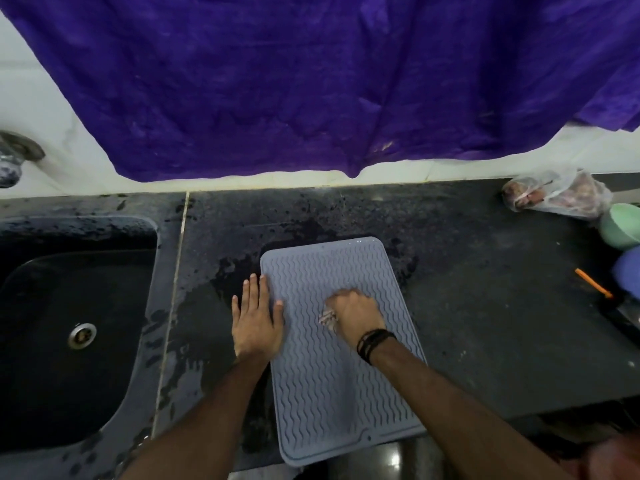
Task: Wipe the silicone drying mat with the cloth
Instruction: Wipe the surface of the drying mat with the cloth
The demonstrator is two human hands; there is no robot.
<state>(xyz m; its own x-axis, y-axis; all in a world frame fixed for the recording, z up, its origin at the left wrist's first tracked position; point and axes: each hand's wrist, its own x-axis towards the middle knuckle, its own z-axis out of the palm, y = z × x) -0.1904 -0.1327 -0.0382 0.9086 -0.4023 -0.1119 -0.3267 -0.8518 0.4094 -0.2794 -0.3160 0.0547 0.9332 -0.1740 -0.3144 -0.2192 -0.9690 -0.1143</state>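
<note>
A grey silicone drying mat with wavy ridges lies on the dark wet counter, its near end hanging a little over the counter's front edge. My left hand lies flat with straight fingers across the mat's left edge, pressing it down. My right hand is curled round a small bunched cloth and holds it against the middle of the mat. Only a pale scrap of the cloth shows beside the fingers.
A black sink with a metal drain sits to the left. A purple sheet hangs over the back wall. At the right are a plastic bag, a green bowl, a blue bowl and an orange stick.
</note>
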